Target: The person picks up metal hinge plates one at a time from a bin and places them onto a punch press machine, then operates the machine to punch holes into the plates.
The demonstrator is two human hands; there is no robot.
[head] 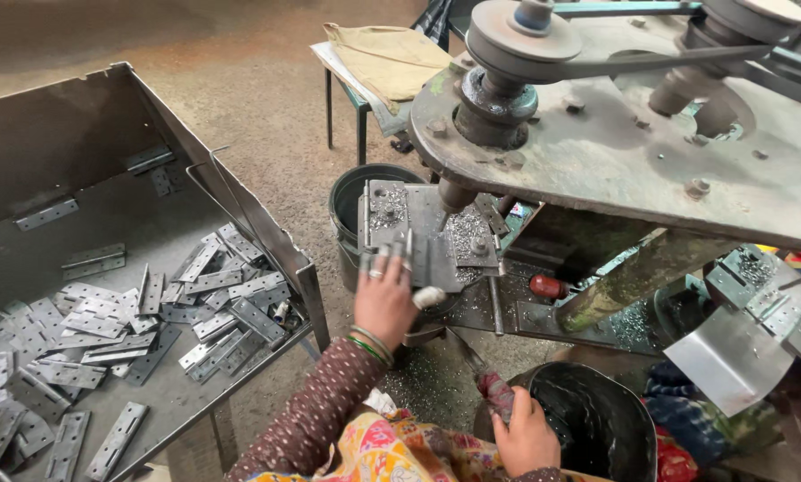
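My left hand point(384, 299) rests on a flat metal hinge plate point(427, 259) on the drill press table point(392, 210), fingers spread over the plate under the drill spindle point(454, 195). Metal shavings lie around the plate. My right hand point(525, 437) is closed round the cloth-wrapped end of a lever handle point(494, 390) low beside a black bucket point(597, 419). Bangles circle my left wrist.
A large metal tray point(240, 205) at left holds several grey hinges point(150, 312). A dark bucket point(351, 201) stands behind the drill table. The belt-driven pulley head point(615, 116) overhangs at upper right. A stool with folded cloth point(387, 58) stands at the back.
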